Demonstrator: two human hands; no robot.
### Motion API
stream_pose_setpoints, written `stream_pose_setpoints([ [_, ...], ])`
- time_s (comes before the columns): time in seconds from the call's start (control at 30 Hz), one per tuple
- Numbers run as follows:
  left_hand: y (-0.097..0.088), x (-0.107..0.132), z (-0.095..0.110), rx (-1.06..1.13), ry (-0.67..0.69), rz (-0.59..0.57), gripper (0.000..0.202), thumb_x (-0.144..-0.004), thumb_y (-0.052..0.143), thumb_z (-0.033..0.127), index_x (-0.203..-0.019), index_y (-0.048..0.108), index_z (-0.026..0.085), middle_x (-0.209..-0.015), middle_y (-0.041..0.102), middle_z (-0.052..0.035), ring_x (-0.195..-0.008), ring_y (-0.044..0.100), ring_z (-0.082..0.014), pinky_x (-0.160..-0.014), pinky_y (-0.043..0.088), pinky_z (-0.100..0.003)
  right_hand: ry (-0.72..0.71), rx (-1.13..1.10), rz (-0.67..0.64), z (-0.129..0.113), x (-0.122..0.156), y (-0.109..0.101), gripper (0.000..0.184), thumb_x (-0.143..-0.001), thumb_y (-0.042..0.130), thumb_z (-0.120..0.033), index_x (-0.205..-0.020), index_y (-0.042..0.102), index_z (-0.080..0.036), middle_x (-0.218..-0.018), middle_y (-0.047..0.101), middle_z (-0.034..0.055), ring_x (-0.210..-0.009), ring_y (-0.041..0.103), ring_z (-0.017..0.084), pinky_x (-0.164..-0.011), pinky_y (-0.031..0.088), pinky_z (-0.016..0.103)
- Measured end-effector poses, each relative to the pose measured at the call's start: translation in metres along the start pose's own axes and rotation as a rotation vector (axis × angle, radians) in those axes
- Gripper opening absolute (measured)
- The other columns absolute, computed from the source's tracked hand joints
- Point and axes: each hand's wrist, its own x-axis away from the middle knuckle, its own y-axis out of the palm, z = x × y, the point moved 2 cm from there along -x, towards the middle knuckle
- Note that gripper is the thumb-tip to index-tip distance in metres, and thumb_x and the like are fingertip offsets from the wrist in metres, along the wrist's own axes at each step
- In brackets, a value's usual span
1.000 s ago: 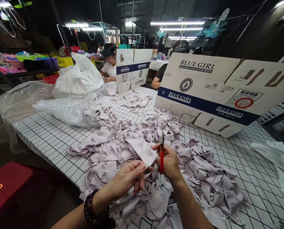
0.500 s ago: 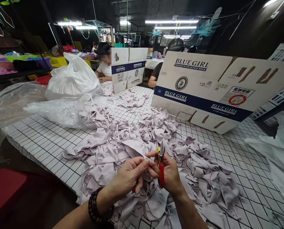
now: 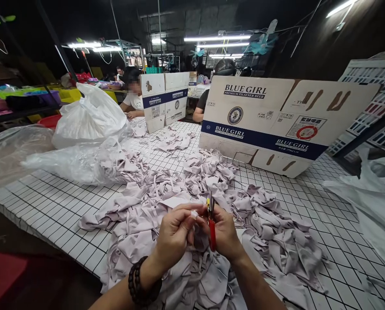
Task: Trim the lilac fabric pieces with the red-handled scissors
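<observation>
Pale lilac fabric piece (image 3: 194, 213): thin, soft, very light and limp. Judged likely to fold or slip unless pinched at an edge or corner, close to where the blades meet it. It sits between the 2 hands, above the heap of like pieces (image 3: 276, 245) on the gridded table (image 3: 334, 215).

Left hand (image 3: 175, 232): closed in a fingertip pinch on the piece's edge, thumb against forefinger.

Right hand (image 3: 226, 234): curled round the red-handled snips (image 3: 211, 230) (blades up, tips just beside the pinched edge; I cannot tell whether they touch it).

A printed cardboard box (image 3: 270, 125) stands beyond the heap.
</observation>
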Motion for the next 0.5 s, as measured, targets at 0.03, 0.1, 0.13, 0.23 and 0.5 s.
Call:
stream_pose_setpoints([
  [0.03,0.001,0.0,-0.003,0.081,-0.037,-0.025,0.031,-0.091,0.054,0.038,-0.077,0.069,0.015,-0.091,0.069,-0.0092,-0.043,0.052,-0.0072,-0.041,0.042,-0.022,0.031,0.015,-0.052,-0.003,0.0,-0.002,0.02,-0.075,0.073,-0.035,-0.082,0.062,-0.019,-0.071,0.059,-0.001,-0.062,0.054,0.014,-0.058,0.046,0.024],
  [0.1,0.003,0.0,-0.008,0.182,-0.079,-0.04,0.032,-0.091,0.055,0.042,-0.08,0.067,0.015,-0.06,0.063,-0.0018,-0.037,0.048,-0.0079,-0.04,0.041,-0.021,0.095,0.13,-0.15,-0.012,0.002,-0.009,0.02,-0.078,0.069,-0.036,-0.082,0.06,-0.019,-0.069,0.057,-0.0016,-0.062,0.053,0.014,-0.057,0.045,0.024],
  [0.13,0.003,0.0,-0.009,0.195,-0.079,-0.034,0.032,-0.09,0.056,0.043,-0.08,0.066,0.014,-0.052,0.058,0.0007,-0.038,0.05,-0.0091,-0.043,0.043,-0.021,0.113,0.227,-0.176,-0.017,0.005,-0.015,0.02,-0.078,0.068,-0.037,-0.08,0.058,-0.02,-0.068,0.056,-0.0023,-0.061,0.051,0.014,-0.056,0.043,0.024],
  [0.23,0.002,-0.002,-0.007,0.157,-0.032,0.003,0.031,-0.089,0.059,0.041,-0.076,0.064,0.014,-0.05,0.055,0.0024,-0.041,0.053,-0.0092,-0.047,0.045,-0.02,0.098,0.56,-0.174,-0.034,0.015,-0.031,0.03,-0.075,0.07,-0.042,-0.071,0.049,-0.021,-0.066,0.05,-0.0037,-0.06,0.047,0.014,-0.056,0.04,0.025],
  [0.5,0.003,0.0,-0.003,-0.003,0.075,-0.025,0.024,-0.091,0.051,0.02,-0.068,0.058,0.016,-0.053,0.051,0.0038,-0.042,0.051,-0.0071,-0.046,0.042,-0.017,0.149,0.835,-0.174,-0.048,0.034,-0.033,0.033,-0.074,0.071,-0.048,-0.076,0.049,-0.023,-0.077,0.057,0.0,-0.071,0.055,0.019,-0.063,0.043,0.03],
])
